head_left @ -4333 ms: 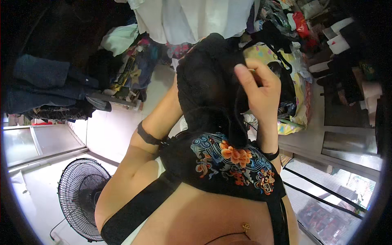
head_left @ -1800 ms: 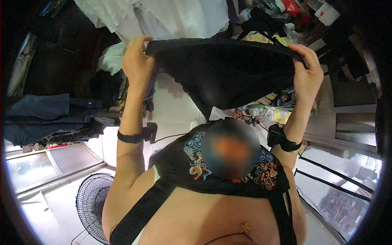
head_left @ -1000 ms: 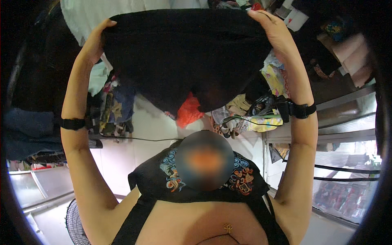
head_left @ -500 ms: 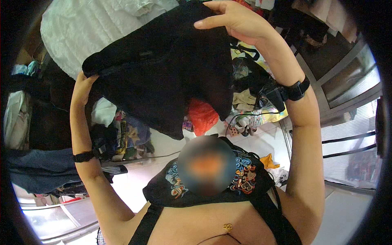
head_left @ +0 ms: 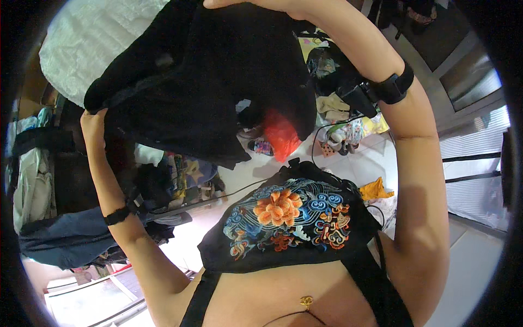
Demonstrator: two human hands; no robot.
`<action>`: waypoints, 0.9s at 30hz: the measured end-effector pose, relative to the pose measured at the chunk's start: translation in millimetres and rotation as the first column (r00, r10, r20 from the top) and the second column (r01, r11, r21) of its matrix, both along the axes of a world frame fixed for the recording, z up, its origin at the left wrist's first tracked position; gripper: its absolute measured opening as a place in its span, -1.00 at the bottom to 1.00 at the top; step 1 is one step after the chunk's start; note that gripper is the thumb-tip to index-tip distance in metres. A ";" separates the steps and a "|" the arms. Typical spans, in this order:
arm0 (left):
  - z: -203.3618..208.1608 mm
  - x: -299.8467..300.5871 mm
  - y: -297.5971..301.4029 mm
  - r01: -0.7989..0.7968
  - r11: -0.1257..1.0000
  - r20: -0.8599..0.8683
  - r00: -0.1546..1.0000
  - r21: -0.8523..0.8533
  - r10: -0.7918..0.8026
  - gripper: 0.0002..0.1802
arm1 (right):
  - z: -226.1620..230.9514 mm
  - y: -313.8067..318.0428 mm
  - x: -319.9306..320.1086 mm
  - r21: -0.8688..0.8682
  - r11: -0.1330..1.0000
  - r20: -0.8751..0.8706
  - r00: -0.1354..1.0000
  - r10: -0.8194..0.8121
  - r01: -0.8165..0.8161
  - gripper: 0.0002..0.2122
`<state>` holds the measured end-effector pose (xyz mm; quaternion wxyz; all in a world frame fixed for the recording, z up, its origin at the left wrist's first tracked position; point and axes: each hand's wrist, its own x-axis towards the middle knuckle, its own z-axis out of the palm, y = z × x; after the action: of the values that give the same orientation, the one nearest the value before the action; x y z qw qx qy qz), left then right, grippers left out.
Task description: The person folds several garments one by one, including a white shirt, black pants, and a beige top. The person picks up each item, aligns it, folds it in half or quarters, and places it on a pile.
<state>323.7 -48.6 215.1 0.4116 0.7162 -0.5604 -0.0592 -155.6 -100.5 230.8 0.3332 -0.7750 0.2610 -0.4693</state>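
A black cloth garment (head_left: 207, 92) is spread out in front of me at the top of the view; its exact kind is hard to make out. My left hand (head_left: 95, 128) pinches its left upper corner, thumb and fingers closed on the edge. At the upper edge of the view, my right hand (head_left: 267, 3) grips the far right part of the same garment, with its fingers partly cut off by the frame. The garment's lower edge hangs loose between the two hands.
Behind the garment lies a white fluffy textile (head_left: 81, 54). A red plastic bag (head_left: 282, 136) shows below its lower right edge. Heaped clothes (head_left: 185, 174) stand at left, with dark blue jeans (head_left: 65, 231) nearby. A yellow cloth (head_left: 376, 189) lies on the floor at right.
Both hands have moved up and a little left, carrying the black garment along. My right hand has slid partly past the upper edge of the view.
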 end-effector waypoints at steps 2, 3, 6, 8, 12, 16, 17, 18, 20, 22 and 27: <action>3.2 -8.5 -5.8 0.025 0.999 -0.026 0.999 -0.027 -0.026 -0.67 | -0.8 0.3 -7.7 -0.075 0.996 -0.027 0.999 -0.045 0.043 -0.66; 6.6 -19.4 -13.9 0.051 0.998 -0.028 0.998 -0.025 -0.052 -0.66 | 1.3 1.2 -15.7 -0.119 0.990 -0.043 0.996 -0.080 0.074 -0.67; 8.9 -31.2 14.1 0.034 0.999 -0.088 0.996 -0.001 -0.034 -0.66 | -8.2 -9.3 -3.3 -0.135 0.989 -0.051 0.997 -0.061 0.054 -0.66; 9.1 -37.7 13.5 0.076 0.997 -0.125 0.989 0.014 -0.073 -0.66 | -7.1 -7.3 -6.4 -0.058 0.995 -0.029 0.997 -0.077 0.076 -0.64; 26.7 -52.7 25.2 0.025 0.997 -0.136 0.991 0.072 -0.015 -0.64 | 2.9 -1.3 -15.4 0.132 0.991 0.074 0.997 0.002 -0.012 -0.58; 13.1 -91.2 22.4 0.167 0.986 -0.438 0.888 0.025 -0.139 -0.55 | -12.8 -14.1 5.1 0.363 0.932 0.341 0.933 -0.116 -0.017 -0.53; 15.8 -104.5 25.1 0.154 0.986 -0.481 0.871 0.068 -0.103 -0.52 | -5.7 -6.1 9.3 0.417 0.901 0.365 0.930 -0.047 -0.117 -0.51; 19.8 -110.6 29.0 0.134 0.985 -0.524 0.850 0.107 -0.059 -0.50 | 4.0 10.7 14.9 0.466 0.857 0.387 0.922 0.028 -0.222 -0.49; 8.5 -119.3 16.0 0.308 0.949 -0.734 0.660 0.072 -0.159 -0.51 | -0.8 23.8 31.1 0.428 0.870 0.413 0.909 0.052 -0.244 -0.49; 6.6 -140.7 7.7 0.391 0.919 -0.855 0.489 0.040 -0.171 -0.54 | -12.1 27.5 49.7 0.391 0.888 0.386 0.919 0.082 -0.244 -0.52; -7.8 -179.4 2.8 0.568 0.819 -0.895 0.320 -0.082 -0.311 -0.49 | -51.3 19.0 79.8 0.295 0.911 0.325 0.927 0.187 -0.288 -0.56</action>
<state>144.3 -45.8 207.3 0.5135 0.4424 -0.4265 -0.5989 -75.8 -81.5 179.4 0.5507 -0.6552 0.1886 -0.4816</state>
